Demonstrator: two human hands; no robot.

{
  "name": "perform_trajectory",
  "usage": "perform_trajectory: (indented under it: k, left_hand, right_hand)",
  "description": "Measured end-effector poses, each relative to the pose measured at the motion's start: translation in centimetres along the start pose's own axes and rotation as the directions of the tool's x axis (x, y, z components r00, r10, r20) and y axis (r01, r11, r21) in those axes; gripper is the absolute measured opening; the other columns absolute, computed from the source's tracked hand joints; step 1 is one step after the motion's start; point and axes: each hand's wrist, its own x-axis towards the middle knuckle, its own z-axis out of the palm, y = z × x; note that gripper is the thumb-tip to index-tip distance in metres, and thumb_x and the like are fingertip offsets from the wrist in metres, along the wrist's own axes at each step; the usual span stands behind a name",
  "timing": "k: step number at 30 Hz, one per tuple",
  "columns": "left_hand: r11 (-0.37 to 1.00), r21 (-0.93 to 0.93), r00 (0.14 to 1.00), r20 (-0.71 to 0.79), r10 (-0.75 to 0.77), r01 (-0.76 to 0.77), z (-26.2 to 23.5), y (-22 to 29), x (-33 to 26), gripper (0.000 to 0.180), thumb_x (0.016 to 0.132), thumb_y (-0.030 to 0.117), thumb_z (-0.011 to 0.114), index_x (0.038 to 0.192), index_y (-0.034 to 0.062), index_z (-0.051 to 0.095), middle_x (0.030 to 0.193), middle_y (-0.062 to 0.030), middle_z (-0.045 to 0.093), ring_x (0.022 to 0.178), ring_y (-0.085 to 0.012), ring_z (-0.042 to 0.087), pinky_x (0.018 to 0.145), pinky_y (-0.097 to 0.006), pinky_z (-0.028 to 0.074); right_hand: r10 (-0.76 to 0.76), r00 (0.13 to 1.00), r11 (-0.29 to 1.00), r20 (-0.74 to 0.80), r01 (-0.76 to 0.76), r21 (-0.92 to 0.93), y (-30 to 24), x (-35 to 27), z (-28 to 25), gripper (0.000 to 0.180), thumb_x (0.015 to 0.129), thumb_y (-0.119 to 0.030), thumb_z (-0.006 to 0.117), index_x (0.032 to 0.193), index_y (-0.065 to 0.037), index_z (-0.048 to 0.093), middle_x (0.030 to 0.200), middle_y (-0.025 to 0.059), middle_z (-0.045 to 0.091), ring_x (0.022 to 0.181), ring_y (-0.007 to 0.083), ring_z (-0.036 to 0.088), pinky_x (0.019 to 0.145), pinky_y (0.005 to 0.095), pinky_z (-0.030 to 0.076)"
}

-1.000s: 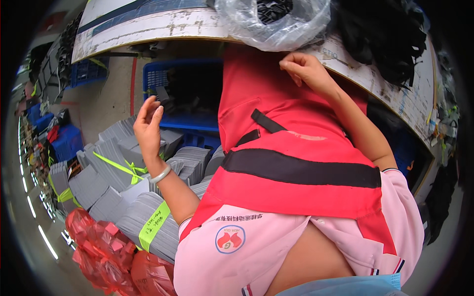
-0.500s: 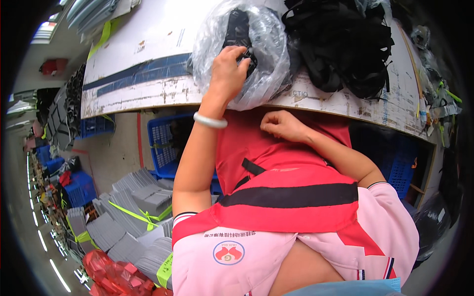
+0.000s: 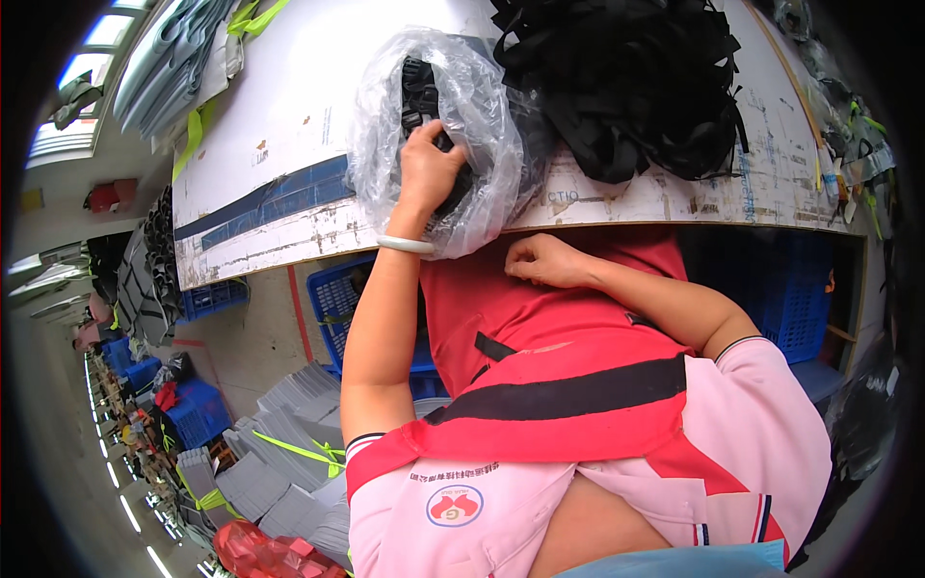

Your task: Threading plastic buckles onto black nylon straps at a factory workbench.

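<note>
My left hand (image 3: pixel 429 175) reaches down into a crumpled clear plastic bag (image 3: pixel 493 144) on the table, its fingers bent and pressed together against small black plastic pieces (image 3: pixel 417 85). They look like buckles, but their exact kind is unclear. Whatever the fingertips pinch there is hidden. Over the red apron (image 3: pixel 568 318), just in front of the table's edge, rests my right hand (image 3: pixel 551 262) with its fingers curled in. Its palm faces away, so anything inside cannot be seen.
A heap of black webbing straps (image 3: pixel 621 106) lies right of the bag on the white tabletop (image 3: pixel 279 106). Grey folded sheets (image 3: pixel 178 67) sit at the far left. Below are blue crates (image 3: pixel 337 313), bundled grey panels (image 3: pixel 279 458) and a red bag (image 3: pixel 260 551).
My left hand has gone lower and deeper among the black pieces in the bag. My right hand stays curled over the apron. The whole view has shifted slightly.
</note>
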Motion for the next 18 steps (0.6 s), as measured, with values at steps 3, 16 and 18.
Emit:
perform_trajectory:
  k: [3, 16, 18]
  left_hand:
    - [0.647, -0.571, 0.845, 0.176, -0.504, 0.505, -1.8, 1.9, 0.7, 0.031, 0.077, 0.01, 0.073, 0.106, 0.0079, 0.063, 0.085, -0.0013, 0.064, 0.069, -0.012, 0.061, 0.051, -0.025, 0.046]
    - [-0.218, -0.869, 0.816, 0.493, -0.302, 0.444, -3.7, -1.2, -1.2, 0.014, 0.094, 0.02, 0.062, 0.1, 0.007, 0.064, 0.092, -0.0082, 0.064, 0.075, -0.0218, 0.062, 0.049, -0.025, 0.051]
    - [-0.124, -0.906, 0.839, 0.421, -0.344, 0.404, -4.1, 1.6, -2.4, 0.013, 0.093, 0.017, 0.063, 0.098, 0.0056, 0.064, 0.086, -0.0068, 0.064, 0.069, -0.0171, 0.06, 0.044, -0.023, 0.042]
  right_hand:
    - [0.0, 1.0, 1.0, -0.014, 0.0, 0.001, -0.1, -0.5, -0.2, 0.022, 0.089, -0.02, 0.061, 0.093, 0.001, 0.067, 0.071, 0.0035, 0.061, 0.059, 0.0095, 0.055, 0.055, 0.0255, 0.047]
    - [-0.082, 0.996, 0.988, -0.023, 0.079, -0.133, -3.9, -2.9, 0.2, 0.02, 0.09, -0.018, 0.061, 0.093, 0.001, 0.064, 0.071, 0.0032, 0.061, 0.06, 0.0094, 0.054, 0.056, 0.0261, 0.047]
    - [-0.264, 0.958, 0.963, -0.11, 0.255, -0.09, -4.9, -3.3, 0.3, 0.02, 0.091, -0.02, 0.061, 0.094, 0.0, 0.064, 0.071, 0.0025, 0.06, 0.059, 0.0089, 0.054, 0.055, 0.0253, 0.046]
